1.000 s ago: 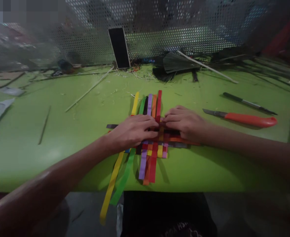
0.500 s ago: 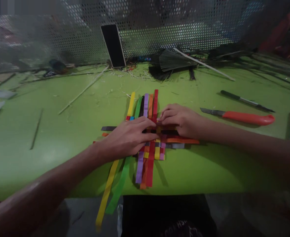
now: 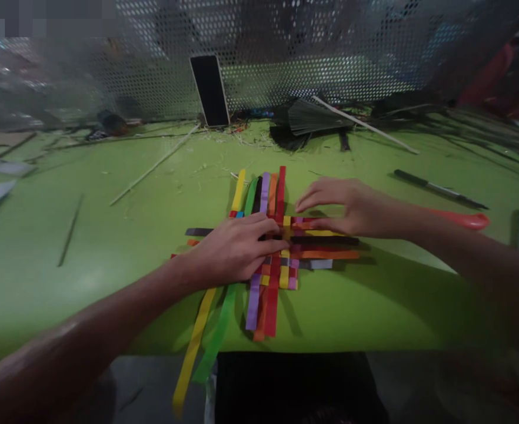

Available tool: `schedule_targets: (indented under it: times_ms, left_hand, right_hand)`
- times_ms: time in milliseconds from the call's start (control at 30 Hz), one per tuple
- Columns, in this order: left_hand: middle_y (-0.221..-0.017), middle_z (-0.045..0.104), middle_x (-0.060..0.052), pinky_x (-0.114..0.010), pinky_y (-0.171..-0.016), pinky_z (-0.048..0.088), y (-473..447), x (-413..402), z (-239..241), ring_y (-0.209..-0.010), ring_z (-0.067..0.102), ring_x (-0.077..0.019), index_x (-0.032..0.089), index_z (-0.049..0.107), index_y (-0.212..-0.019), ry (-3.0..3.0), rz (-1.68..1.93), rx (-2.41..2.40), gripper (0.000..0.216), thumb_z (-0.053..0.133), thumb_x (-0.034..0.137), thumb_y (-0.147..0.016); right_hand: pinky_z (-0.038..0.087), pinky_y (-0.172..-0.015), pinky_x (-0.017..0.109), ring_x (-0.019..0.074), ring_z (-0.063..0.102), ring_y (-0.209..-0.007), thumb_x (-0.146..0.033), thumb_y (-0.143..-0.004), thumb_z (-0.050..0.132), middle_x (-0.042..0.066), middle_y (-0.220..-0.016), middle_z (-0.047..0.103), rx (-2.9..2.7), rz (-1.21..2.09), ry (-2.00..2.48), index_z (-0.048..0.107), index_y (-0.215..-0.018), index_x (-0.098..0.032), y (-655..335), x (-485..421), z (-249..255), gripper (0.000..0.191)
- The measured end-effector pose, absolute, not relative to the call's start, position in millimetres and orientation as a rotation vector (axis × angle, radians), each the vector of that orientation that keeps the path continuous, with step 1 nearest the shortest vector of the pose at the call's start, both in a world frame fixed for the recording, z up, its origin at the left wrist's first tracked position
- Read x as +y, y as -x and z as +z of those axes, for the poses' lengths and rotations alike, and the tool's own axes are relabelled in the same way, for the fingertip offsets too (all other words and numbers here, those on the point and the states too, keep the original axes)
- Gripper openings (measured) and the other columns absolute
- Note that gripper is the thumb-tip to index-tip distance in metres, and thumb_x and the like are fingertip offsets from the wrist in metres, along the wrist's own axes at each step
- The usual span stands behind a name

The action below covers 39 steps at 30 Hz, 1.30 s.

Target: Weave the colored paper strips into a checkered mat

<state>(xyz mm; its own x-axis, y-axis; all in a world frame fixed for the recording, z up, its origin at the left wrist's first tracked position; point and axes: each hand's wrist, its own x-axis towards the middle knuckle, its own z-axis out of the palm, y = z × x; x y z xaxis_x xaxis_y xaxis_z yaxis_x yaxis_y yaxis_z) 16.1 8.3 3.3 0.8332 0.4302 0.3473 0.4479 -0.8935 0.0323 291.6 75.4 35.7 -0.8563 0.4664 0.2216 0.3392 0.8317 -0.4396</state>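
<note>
A woven mat of coloured strips [image 3: 274, 268] lies on the green table, its loose ends reaching out on all sides. My left hand [image 3: 237, 244] rests flat across the weave, fingers stretched to the right, covering its left and middle part. Just right of the weave hovers my right hand [image 3: 348, 209], its fingers apart. The thumb of that hand is close to an orange strip at the upper right; whether it touches I cannot tell. A black strip [image 3: 325, 240] and an orange strip [image 3: 330, 255] stick out below it. Yellow [image 3: 196, 341] and green strips [image 3: 218, 338] hang over the front edge.
A red-handled knife [image 3: 466, 219] lies partly behind my right forearm, with a pen-like tool [image 3: 440, 189] beyond it. A phone [image 3: 210, 91] leans on the perforated metal screen [image 3: 162, 82]. Dark fibres [image 3: 315, 118] and thin sticks [image 3: 156, 165] lie toward the back.
My right hand has drawn away from the weave to the right and spread its fingers, baring the strip ends there. My left hand stays on the weave. The view has shifted slightly.
</note>
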Motion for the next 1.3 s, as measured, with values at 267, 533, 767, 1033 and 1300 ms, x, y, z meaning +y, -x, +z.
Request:
schedule_targets:
  times_ms: [267, 533, 767, 1033, 1300]
  left_hand:
    - [-0.107, 0.066, -0.010, -0.032, -0.069, 0.055, -16.8, 7.5, 6.6, -0.092, 0.064, -0.0226, 0.020, 0.074, -0.108, 2.942, -0.444, -0.695, 0.027, 0.052, 0.010, -0.096]
    - [-0.108, 0.063, -0.009, -0.030, -0.066, 0.049, -18.3, 5.9, 10.4, -0.089, 0.060, -0.0214, 0.026, 0.073, -0.118, 2.946, -0.354, -0.729, 0.027, 0.051, 0.019, -0.102]
    - [-0.110, 0.062, -0.009, -0.031, -0.068, 0.051, -23.8, 3.7, 16.1, -0.092, 0.059, -0.0225, 0.022, 0.062, -0.136, 2.938, -0.260, -0.721, 0.037, 0.050, 0.016, -0.102]
    - [-0.113, 0.062, -0.012, -0.033, -0.070, 0.053, -26.3, 4.5, 15.8, -0.097, 0.060, -0.0242, 0.018, 0.059, -0.137, 2.936, -0.214, -0.665, 0.036, 0.054, 0.019, -0.101]
    - [-0.106, 0.061, -0.010, -0.034, -0.069, 0.052, -23.5, 5.2, 11.7, -0.090, 0.058, -0.0230, 0.019, 0.067, -0.117, 2.943, -0.297, -0.638, 0.023, 0.052, 0.017, -0.100]
  right_hand:
    - [0.051, -0.083, 0.038, 0.0247, 0.063, -0.096, -0.023, -0.107, 0.047, 0.011, -0.104, 0.074, -2.912, 0.027, 0.466, 0.075, -0.106, -0.019, -280.0, 61.6, 28.2, 0.028]
    - [0.051, -0.077, 0.039, 0.0246, 0.063, -0.086, -0.025, -0.107, 0.047, 0.010, -0.095, 0.073, -2.844, -0.023, 0.650, 0.074, -0.101, -0.019, -275.5, 54.7, 22.2, 0.029]
    - [0.056, -0.078, 0.037, 0.0218, 0.071, -0.086, -0.033, -0.098, 0.059, 0.008, -0.097, 0.077, -2.659, 0.577, 0.826, 0.077, -0.102, -0.020, -288.1, 62.4, 36.1, 0.022]
    - [0.052, -0.076, 0.034, 0.0218, 0.071, -0.086, -0.019, -0.098, 0.051, 0.006, -0.097, 0.079, -2.733, 0.377, 0.839, 0.078, -0.113, -0.025, -291.2, 58.4, 37.2, 0.032]
    - [0.047, -0.073, 0.032, 0.0209, 0.065, -0.082, -0.018, -0.102, 0.046, 0.010, -0.095, 0.075, -2.812, 0.202, 0.831, 0.076, -0.119, -0.019, -281.1, 47.6, 32.7, 0.034]
